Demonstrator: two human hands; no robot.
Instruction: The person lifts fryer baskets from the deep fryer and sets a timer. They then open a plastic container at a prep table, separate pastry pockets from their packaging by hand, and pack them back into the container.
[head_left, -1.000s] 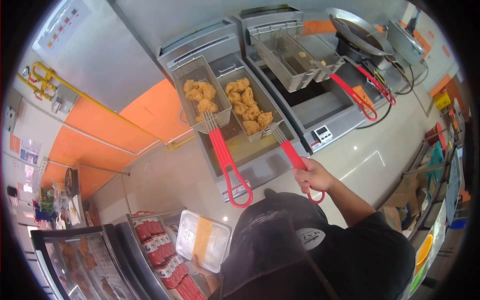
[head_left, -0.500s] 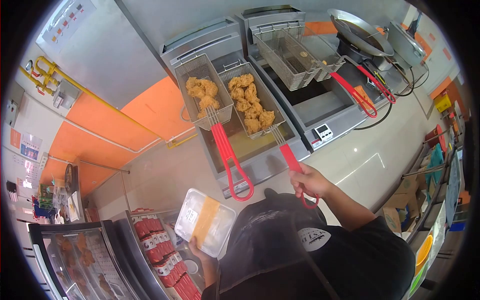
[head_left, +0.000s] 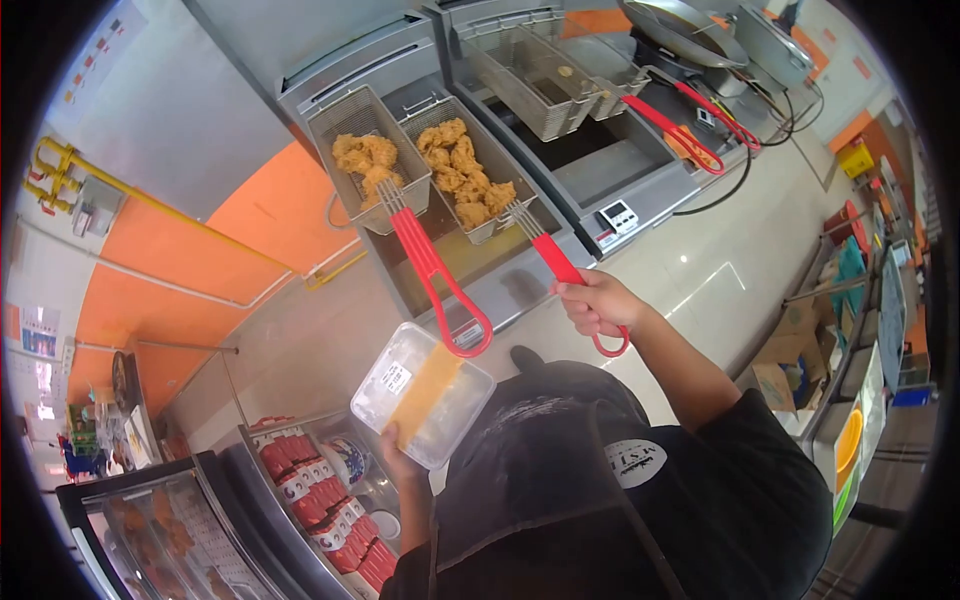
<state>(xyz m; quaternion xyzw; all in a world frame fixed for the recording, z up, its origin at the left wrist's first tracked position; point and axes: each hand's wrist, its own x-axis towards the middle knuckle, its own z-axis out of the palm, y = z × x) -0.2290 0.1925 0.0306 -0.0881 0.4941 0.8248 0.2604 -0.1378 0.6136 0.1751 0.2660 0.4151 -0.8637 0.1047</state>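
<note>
My left hand point(head_left: 402, 462) is closed on the lower edge of a clear plastic food container point(head_left: 412, 405) with a yellow-orange band and a white label. My right hand point(head_left: 600, 303) is wrapped round the red handle of a fryer basket point(head_left: 487, 235). Pieces of fried chicken point(head_left: 463, 172) lie in that wire basket, which sits over the fryer point(head_left: 545, 270). Beside it, a second basket point(head_left: 330, 128) also contains fried chicken point(head_left: 365, 155). Its red handle point(head_left: 428, 265) reaches out above the container's upper right corner; I cannot tell whether they touch.
Another fryer point(head_left: 620, 165) stands to the right, with two baskets point(head_left: 545, 85) raised over it and a small timer point(head_left: 619, 216) at its front. Beyond is a wok point(head_left: 690, 30). At lower left are red-and-white packets point(head_left: 315, 490) and a glass display case point(head_left: 165, 530).
My left hand has brought the container up and to the right, close to the left basket's handle. The view has shifted a little; my right hand keeps hold of its basket handle.
</note>
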